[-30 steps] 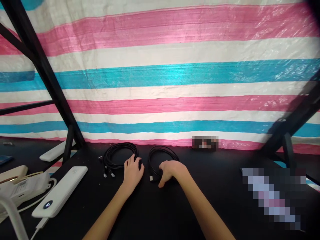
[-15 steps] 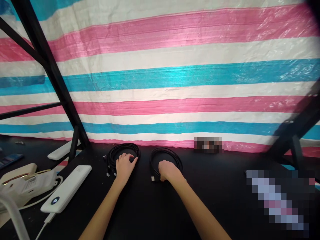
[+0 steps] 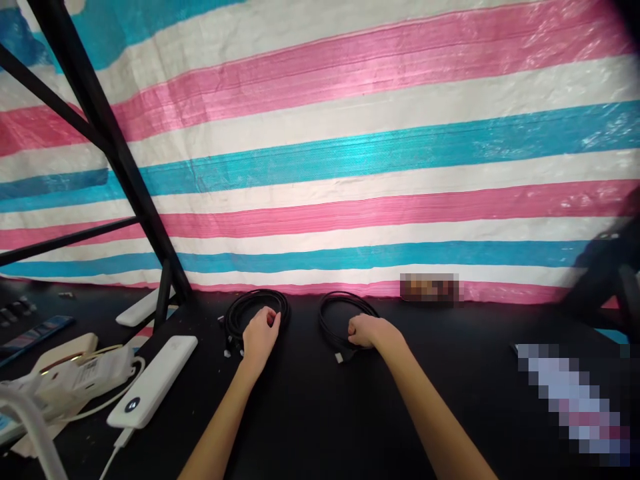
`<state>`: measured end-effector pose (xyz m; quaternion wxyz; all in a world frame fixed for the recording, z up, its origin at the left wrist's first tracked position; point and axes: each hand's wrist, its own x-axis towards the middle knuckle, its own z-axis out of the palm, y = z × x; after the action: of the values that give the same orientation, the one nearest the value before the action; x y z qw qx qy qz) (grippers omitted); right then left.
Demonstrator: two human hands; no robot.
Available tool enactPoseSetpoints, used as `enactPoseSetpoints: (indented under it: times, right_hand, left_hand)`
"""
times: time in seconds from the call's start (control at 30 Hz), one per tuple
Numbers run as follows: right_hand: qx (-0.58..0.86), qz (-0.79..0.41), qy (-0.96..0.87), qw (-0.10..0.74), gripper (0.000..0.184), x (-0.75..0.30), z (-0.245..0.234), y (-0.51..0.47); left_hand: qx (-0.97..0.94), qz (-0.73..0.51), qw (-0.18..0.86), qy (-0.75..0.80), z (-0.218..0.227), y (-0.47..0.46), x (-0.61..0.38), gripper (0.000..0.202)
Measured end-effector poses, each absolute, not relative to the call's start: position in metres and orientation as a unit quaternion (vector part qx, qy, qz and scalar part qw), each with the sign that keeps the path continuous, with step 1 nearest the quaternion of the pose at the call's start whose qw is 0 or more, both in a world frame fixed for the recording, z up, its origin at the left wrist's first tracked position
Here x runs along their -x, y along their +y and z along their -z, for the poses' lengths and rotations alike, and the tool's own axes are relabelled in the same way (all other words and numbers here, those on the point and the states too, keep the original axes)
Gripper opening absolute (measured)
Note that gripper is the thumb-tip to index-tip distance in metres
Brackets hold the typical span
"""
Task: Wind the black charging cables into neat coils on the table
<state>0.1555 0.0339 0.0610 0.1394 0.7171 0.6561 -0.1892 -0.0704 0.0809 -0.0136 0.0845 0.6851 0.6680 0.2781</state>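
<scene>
Toward the back of the black table (image 3: 310, 413), just in front of the striped sheeting (image 3: 350, 230), two coils of black cable lie side by side with a gap between them, one under each hand. The left hand (image 3: 261, 339) bends over the near side of the left coil (image 3: 231, 321), its fingers curled in and the thumb close to the forefinger; whether they pinch any cable I cannot tell. The right hand (image 3: 371, 331) is at the near right side of the right coil (image 3: 325, 325), fingers folded under and their tips hidden, so its hold is equally unclear. If only the top turns were caught, a lift would probably pull the loops apart, since no tie shows on either ring. The loose plugs (image 3: 227, 353) poking out at the left coil's near side could snag in the turns and knot them if it were dragged. A flat plug (image 3: 339, 358) juts from the right coil's near side and might hook a turn if tugged. Should the rings be pushed together, their similar black turns could mingle. Farther left, a white power bank (image 3: 153, 381) has a cord attached; an outward sweep of the left forearm might nudge it or strain the connection.
</scene>
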Motion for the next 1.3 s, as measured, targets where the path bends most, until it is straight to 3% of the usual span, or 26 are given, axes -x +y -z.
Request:
enactPoseSetpoints:
  times: [0.2,0.33,0.73,0.87,0.97,1.1,1.23,1.3]
  right_hand:
    - [-0.7,0.244,0.665,0.093,0.044,-0.16,-0.074,0.026]
    - [-0.687,0.26,0.674,0.082,0.046,-0.154,-0.094,0.009]
    - [-0.71,0.23,0.663,0.051,0.051,-0.165,-0.115,-0.011]
    - [-0.707,0.232,0.668,0.035,0.051,-0.164,-0.113,-0.011]
    - [-0.663,0.248,0.705,-0.05,0.055,-0.162,-0.111,-0.011]
    - [-0.547,0.28,0.752,-0.24,0.069,-0.151,-0.112,-0.013]
    - [-0.462,0.295,0.773,-0.318,0.074,-0.134,-0.115,-0.018]
    - [-0.444,0.273,0.783,-0.34,0.065,-0.129,-0.115,-0.019]
  left_hand:
    - [-0.737,-0.203,0.02,0.644,0.02,0.083,0.072,0.034]
    - [-0.733,-0.199,0.013,0.65,0.018,0.084,0.076,0.033]
    - [-0.572,-0.433,0.059,0.694,-0.005,0.07,0.077,0.045]
    - [-0.564,-0.536,0.045,0.627,-0.001,0.063,0.069,0.041]
    - [-0.64,-0.562,0.047,0.522,0.006,0.053,0.057,0.034]
    - [-0.803,-0.472,-0.018,0.364,0.013,0.035,0.034,0.029]
    - [-0.865,-0.412,-0.113,0.264,0.019,0.021,0.014,0.033]
    - [-0.865,-0.407,-0.143,0.257,0.021,0.018,0.01,0.032]
